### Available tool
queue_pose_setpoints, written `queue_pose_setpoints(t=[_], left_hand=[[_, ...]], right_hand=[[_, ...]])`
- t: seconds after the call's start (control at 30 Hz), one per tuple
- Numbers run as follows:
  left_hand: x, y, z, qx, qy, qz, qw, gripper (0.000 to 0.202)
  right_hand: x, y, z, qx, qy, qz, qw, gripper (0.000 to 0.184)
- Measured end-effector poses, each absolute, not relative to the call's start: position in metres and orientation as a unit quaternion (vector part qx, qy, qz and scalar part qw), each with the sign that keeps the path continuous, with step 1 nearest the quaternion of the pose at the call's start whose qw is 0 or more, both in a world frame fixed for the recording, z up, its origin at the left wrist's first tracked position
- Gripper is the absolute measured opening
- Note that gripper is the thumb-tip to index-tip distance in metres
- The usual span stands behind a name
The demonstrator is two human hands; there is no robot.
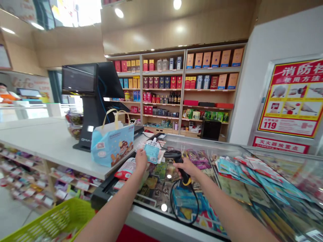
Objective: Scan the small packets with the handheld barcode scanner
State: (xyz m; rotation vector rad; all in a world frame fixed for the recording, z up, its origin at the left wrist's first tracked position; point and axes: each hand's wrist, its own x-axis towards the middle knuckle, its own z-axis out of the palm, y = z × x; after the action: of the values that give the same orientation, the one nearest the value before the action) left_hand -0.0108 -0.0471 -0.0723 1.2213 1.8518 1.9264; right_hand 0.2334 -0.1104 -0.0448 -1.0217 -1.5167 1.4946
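Observation:
Over the glass-topped display case, my left hand (141,159) grips a light-blue and white snack pouch (151,151) by its left edge, its barcode side facing me. My right hand (186,168) is wrapped around the handle of a black barcode scanner (174,155), whose head points left toward the pouch. From the scanner's base a black cable (197,205) loops down over the glass. Just left of my left hand, red and white packets (125,168) lie on the dark counter edge. A light-blue paper bag (112,144) with yellow handles stands upright beyond them.
A black point-of-sale terminal (88,111) stands on the white counter (37,129). Bottom left is a green basket (58,218) with items inside. Blue and red packets (252,171) are piled on the glass at right. Shelves of boxes (163,82) line the back. Another person (8,95) is far left.

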Motion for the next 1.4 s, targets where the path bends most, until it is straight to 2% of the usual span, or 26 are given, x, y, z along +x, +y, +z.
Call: queue_pose_setpoints(t=[0.23, 0.53, 0.7, 0.83, 0.97, 1.23, 1.4], left_hand=[[-0.058, -0.079, -0.076, 0.500, 0.700, 0.506, 0.067, 0.015], [-0.051, -0.095, -0.082, 0.560, 0.718, 0.414, -0.010, 0.046], [-0.039, -0.104, -0.072, 0.573, 0.728, 0.372, -0.053, 0.041], [-0.019, -0.093, -0.067, 0.611, 0.687, 0.390, -0.060, 0.035], [0.021, -0.070, -0.067, 0.670, 0.611, 0.421, -0.034, 0.023], [0.174, -0.048, -0.076, 0.743, 0.517, 0.413, 0.101, 0.004], [0.271, -0.045, -0.077, 0.761, 0.510, 0.366, 0.166, 0.017]], right_hand=[[0.191, -0.108, -0.051, -0.388, -0.607, 0.600, 0.348, 0.036], [0.190, -0.106, -0.057, -0.408, -0.600, 0.595, 0.345, 0.034], [0.200, -0.104, -0.058, -0.407, -0.601, 0.585, 0.362, 0.031], [0.216, -0.102, -0.055, -0.405, -0.596, 0.588, 0.368, 0.031], [0.246, -0.104, -0.052, -0.396, -0.585, 0.586, 0.398, 0.032], [0.343, -0.117, -0.054, -0.458, -0.519, 0.546, 0.472, 0.035], [0.411, -0.129, -0.053, -0.498, -0.497, 0.501, 0.504, 0.032]])
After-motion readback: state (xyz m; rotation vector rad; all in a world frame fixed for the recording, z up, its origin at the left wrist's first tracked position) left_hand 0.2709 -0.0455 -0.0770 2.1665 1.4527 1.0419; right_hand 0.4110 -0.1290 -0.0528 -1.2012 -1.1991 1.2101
